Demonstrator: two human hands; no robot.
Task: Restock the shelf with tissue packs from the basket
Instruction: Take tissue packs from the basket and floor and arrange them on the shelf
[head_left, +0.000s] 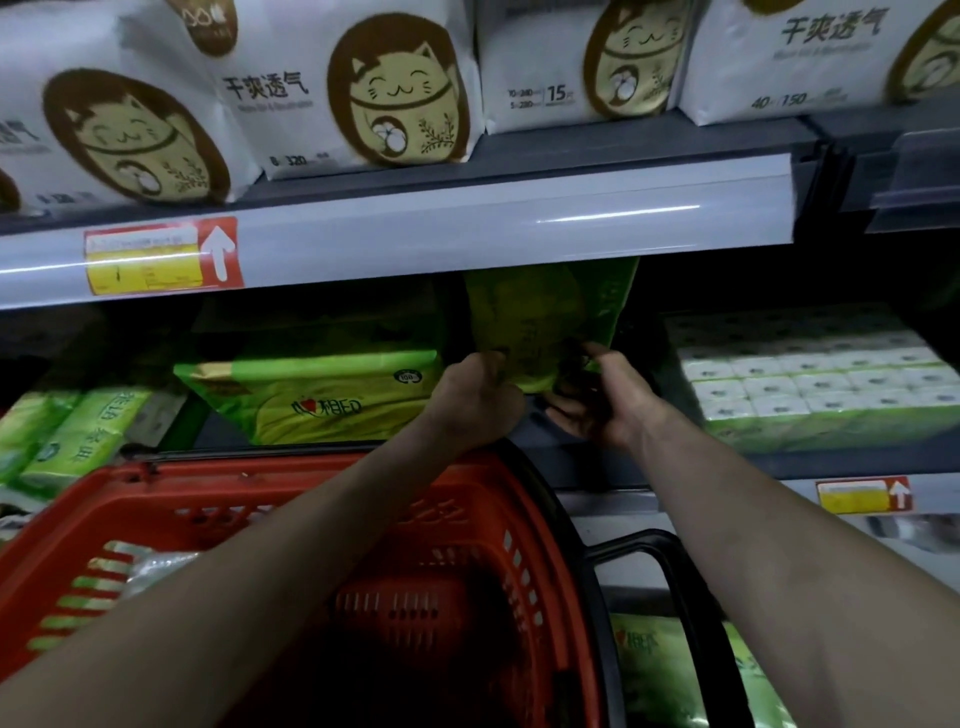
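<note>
Hands (475, 402) (605, 402), two, on one tissue pack (545, 312)

Both bare forearms stretch forward; left hand (475, 402) and right hand (605, 402), close together, curl their fingers round the green pack's (540, 317) lower edge.

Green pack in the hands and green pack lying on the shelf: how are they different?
The held pack stands upright; the lying pack lies down. The left hand and right hand hold the held pack; no hand holds the lying pack. The lying pack shows a red heart logo; the held pack's print is too dim. Both are green.
</note>
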